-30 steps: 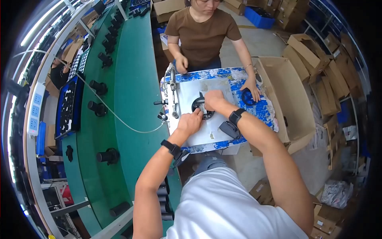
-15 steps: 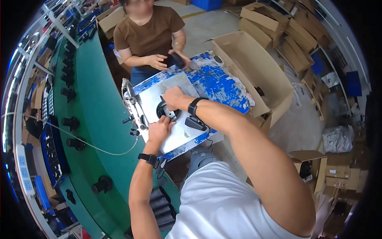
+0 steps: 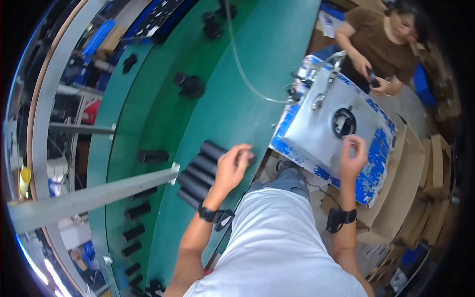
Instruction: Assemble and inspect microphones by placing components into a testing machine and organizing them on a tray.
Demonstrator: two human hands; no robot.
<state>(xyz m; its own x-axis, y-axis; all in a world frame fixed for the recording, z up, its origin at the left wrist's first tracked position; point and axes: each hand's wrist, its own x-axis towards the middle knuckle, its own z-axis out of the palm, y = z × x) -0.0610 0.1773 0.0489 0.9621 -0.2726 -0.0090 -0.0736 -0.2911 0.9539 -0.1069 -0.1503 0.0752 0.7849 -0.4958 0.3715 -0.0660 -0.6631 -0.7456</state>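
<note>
My left hand (image 3: 232,169) is over a row of several black cylinders (image 3: 198,174) on the green bench. Its fingers curl round the near right end of the topmost cylinder (image 3: 214,148); slight blur hides how firmly they hold it. By the lower edge of a round black part (image 3: 345,123) is my right hand (image 3: 353,157), its fingers bent and apart with nothing visible in them. That part sits in a pale metal plate (image 3: 316,141) on the worn blue table. A metal lever clamp (image 3: 324,89) is fixed at the plate's left side.
A grey metal post (image 3: 99,195) crosses the left side above the green bench (image 3: 247,94). More black parts (image 3: 189,85) stand along it. A thin hose (image 3: 247,84) reaches the clamp. Across the table, a person (image 3: 383,49) holds a dark object. A cardboard box (image 3: 396,173) adjoins the table.
My view has swung left. Both hands have left the round black part: the left has moved to the cylinders, the right has drawn back toward me. The part stays in the plate.
</note>
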